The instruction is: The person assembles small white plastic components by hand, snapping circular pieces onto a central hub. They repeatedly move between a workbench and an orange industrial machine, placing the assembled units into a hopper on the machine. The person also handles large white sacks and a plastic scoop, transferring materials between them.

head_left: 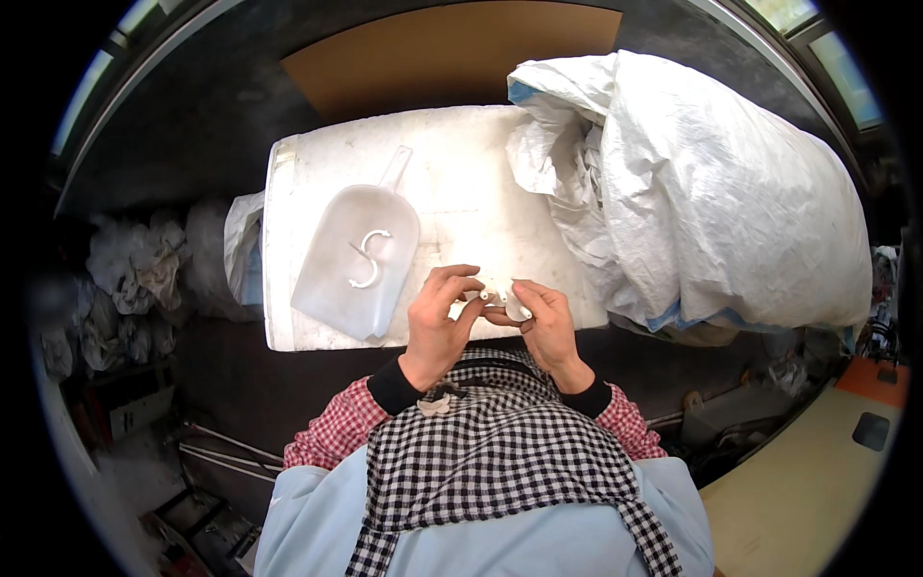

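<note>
A white table (452, 173) stood before the person, with a brown board (452, 53) beyond its far edge. On its left half lay a pale plastic scoop (336, 269), handle pointing away, and an S-shaped white hook (368, 258) rested on the scoop's blade. A big white woven sack (731, 202) slumped over the table's right side, its crumpled mouth spilling onto the tabletop just beside the hands. Crumpled bags (135, 279) were heaped in the dark space to the left, well apart from the work.

Both forearms came up from the lower edge in red checked sleeves with dark cuffs, over a black-and-white checked apron (500, 462). The left hand (437, 322) and right hand (550, 322) met over the table's near edge, fingers curled inward, each pinching an end of a small white part (502, 296) held between them, just above the tabletop.

The part was mostly covered by fingertips, so its shape could not be made out. The sack hid the table's right end, and the room's rim was lost in dark, bent fisheye edges.
</note>
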`<move>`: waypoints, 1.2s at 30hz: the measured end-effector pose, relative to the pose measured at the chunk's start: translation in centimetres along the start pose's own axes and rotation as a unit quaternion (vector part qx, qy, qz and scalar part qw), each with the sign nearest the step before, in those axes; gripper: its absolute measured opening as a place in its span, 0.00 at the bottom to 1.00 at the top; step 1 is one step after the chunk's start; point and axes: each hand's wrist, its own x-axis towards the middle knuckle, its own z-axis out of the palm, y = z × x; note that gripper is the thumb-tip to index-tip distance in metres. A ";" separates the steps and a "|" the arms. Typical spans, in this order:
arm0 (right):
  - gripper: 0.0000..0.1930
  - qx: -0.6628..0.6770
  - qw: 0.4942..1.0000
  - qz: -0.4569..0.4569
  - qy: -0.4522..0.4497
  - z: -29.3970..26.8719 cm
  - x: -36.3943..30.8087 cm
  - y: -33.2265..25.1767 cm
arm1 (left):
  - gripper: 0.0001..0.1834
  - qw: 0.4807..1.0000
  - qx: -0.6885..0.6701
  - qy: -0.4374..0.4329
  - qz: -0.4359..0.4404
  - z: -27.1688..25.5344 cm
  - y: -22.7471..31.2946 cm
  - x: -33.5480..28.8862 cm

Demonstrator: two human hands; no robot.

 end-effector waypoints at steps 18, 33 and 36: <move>0.16 0.016 1.000 -0.006 0.002 -0.2 -0.3 0.0 | 0.15 0.999 -0.019 0.029 0.010 0.3 -0.2 -0.1; 0.15 0.059 0.998 0.006 -0.008 -0.7 0.3 0.9 | 0.18 0.998 0.007 -0.017 0.062 1.8 -1.1 -0.7; 0.14 0.048 0.998 0.048 -0.015 -1.4 0.1 1.2 | 0.20 0.999 -0.005 -0.043 0.022 2.6 -1.5 -1.8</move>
